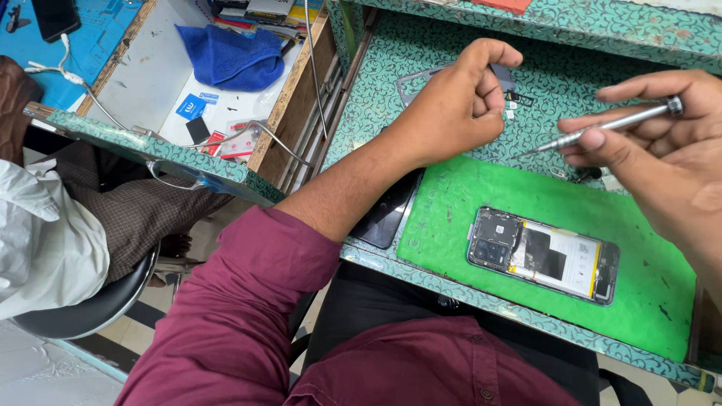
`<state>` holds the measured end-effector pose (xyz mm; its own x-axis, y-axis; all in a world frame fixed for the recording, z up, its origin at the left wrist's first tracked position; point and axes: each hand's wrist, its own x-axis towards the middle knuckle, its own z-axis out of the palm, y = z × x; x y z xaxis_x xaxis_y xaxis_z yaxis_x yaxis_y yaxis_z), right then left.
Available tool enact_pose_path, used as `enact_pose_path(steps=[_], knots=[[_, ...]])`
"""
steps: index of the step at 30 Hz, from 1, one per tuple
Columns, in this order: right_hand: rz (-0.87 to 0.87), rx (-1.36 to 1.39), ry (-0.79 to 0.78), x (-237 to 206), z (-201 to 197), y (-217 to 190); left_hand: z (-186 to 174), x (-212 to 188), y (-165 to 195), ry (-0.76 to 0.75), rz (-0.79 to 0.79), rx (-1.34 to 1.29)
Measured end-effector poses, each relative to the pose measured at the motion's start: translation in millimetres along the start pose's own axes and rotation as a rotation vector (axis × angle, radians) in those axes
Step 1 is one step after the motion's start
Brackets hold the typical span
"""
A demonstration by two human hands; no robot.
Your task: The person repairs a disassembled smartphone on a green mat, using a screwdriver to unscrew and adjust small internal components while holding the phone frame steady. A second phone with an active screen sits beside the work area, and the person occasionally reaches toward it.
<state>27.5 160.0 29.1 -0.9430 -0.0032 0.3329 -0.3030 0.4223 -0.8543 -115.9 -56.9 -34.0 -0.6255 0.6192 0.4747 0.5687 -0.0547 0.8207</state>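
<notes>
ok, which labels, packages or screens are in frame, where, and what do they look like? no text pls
Battery label: on the opened phone on the green mat, white rectangle with dark print.
Blue card: neighbouring bench at left, below the blue cloth, small blue square with white mark.
Red and white packets: same bench, near the cables, small and flat.
Dark phone screen: top left, black, unlit.
Black panel: under the left forearm, glossy, blank.
</notes>
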Motion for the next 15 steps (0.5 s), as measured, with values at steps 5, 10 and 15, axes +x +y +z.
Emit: enact_pose_path(steps=[5, 10, 15], knots=[[0.033, 0.073, 0.051, 6, 1, 6, 0, 1, 2, 0.031, 0.037, -0.121], [0.018, 0.085, 0.058, 8, 0, 7, 0, 1, 9, -0.017, 0.009, -0.277], [0.015, 0.132, 0.083, 7, -3, 6, -2, 0, 15, -0.063, -0.032, -0.351]])
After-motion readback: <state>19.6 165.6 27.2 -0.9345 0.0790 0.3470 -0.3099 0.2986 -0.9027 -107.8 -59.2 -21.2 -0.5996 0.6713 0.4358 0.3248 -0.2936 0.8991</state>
